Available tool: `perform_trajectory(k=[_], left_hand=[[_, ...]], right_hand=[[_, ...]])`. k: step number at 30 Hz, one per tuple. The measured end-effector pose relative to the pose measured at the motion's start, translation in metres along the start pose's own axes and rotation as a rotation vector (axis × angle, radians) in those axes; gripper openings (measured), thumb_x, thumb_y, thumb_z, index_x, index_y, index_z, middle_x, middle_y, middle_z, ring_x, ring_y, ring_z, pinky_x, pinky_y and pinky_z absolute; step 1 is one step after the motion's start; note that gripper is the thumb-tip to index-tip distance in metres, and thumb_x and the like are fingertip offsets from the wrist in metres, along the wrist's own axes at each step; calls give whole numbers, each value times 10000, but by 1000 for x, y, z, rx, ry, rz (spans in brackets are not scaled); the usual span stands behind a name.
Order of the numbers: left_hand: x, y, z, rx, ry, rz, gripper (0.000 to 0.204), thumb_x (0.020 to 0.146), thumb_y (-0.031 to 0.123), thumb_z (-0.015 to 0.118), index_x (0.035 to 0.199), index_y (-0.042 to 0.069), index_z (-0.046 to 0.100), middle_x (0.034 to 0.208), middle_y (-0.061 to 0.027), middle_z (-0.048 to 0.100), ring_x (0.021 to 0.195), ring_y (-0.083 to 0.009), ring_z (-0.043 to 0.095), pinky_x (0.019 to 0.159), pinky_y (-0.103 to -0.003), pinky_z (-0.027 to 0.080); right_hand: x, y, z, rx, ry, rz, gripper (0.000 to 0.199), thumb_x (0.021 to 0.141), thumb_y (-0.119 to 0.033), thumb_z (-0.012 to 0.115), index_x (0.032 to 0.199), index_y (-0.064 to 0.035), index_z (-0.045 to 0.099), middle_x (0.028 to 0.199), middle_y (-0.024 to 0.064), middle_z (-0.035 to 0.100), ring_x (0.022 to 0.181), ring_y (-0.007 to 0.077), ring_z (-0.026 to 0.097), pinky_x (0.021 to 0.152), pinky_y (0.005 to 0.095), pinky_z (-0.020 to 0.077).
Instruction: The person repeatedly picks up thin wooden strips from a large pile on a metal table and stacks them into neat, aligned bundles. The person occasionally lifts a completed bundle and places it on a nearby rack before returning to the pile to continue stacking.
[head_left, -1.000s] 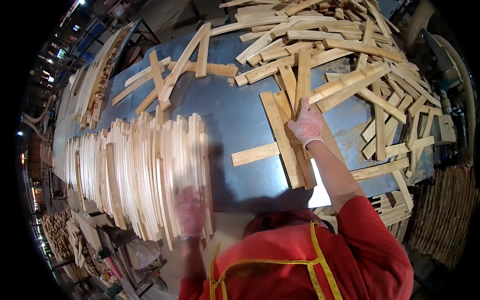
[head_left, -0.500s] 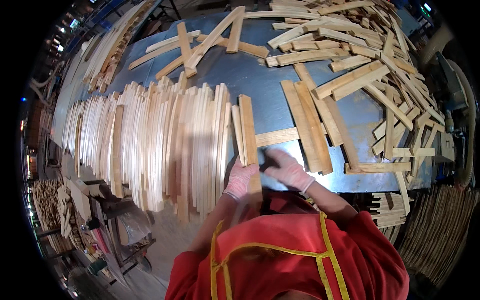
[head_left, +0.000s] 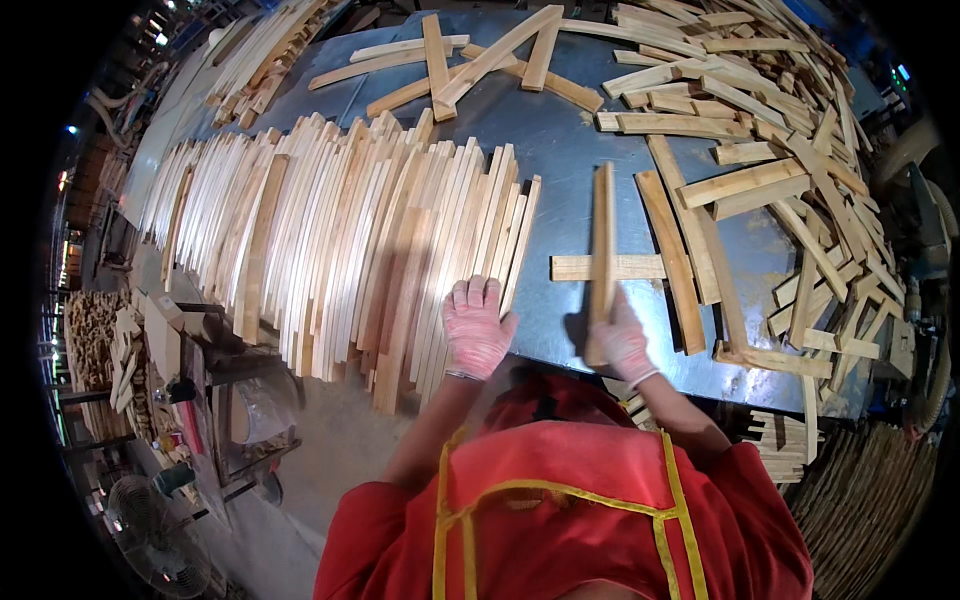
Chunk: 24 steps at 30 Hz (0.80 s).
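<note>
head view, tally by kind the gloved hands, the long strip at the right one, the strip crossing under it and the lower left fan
Pink gloved left hand and right hand: 2
Long tan wooden strip and flat tan wooden strip crossing under it: 2
Round wire-caged fan: 1
Total: 5

Dressed in a red top (head_left: 400, 560) with loose sleeves (head_left: 755, 500) ending near the elbows, under a red apron (head_left: 560, 465) edged and crossed by narrow yellow trim (head_left: 440, 540). Gloved on left hand (head_left: 476, 335) and right hand (head_left: 624, 342) in thin, mottled pink and whitish fabric.
</note>
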<state>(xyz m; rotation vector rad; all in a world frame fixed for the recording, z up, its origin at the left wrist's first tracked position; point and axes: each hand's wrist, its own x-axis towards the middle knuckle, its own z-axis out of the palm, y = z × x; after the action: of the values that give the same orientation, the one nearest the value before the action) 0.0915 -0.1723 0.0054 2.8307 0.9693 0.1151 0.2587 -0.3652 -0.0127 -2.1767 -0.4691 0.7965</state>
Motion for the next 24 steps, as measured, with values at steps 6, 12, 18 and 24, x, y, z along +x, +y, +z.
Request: perform_trajectory(k=[6, 12, 18, 24], left_hand=[[2, -14, 29, -214, 164, 87, 675, 861, 409, 736, 1419, 68, 572, 1423, -146, 562, 1384, -359, 474, 1200, -537, 323], [-1, -10, 28, -75, 65, 107, 823, 739, 459, 827, 1417, 72, 565, 1471, -122, 512, 1412, -367, 432, 1192, -576, 317], [4, -6, 24, -65, 67, 112, 765, 757, 420, 804, 1405, 81, 578, 1470, -126, 513, 1406, -368, 435, 1193, -564, 324], [3, -4, 19, -99, 25, 106, 746, 766, 425, 797, 1398, 87, 592, 1470, -134, 517, 1402, -374, 439, 1197, -565, 321]], right_hand=[[10, -65, 84, -128, -394, -125, 789, 878, -260, 710, 1554, 25, 419, 1391, 302, 615, 1330, 467, 569, 1151, 473, 447], [73, -1, -60, -580, 400, -484, 468, 855, -264, 738, 1249, -34, 636, 1204, 223, 670, 1174, 411, 627, 1046, 499, 495], [70, 57, -130, -884, 280, -145, 701, 852, -176, 759, 1477, -56, 465, 1379, 214, 610, 1275, 420, 584, 1082, 490, 490], [74, 30, -53, 53, 187, -79, 562, 906, -108, 625, 1444, 20, 524, 1225, 300, 688, 1144, 464, 677, 992, 502, 535]])
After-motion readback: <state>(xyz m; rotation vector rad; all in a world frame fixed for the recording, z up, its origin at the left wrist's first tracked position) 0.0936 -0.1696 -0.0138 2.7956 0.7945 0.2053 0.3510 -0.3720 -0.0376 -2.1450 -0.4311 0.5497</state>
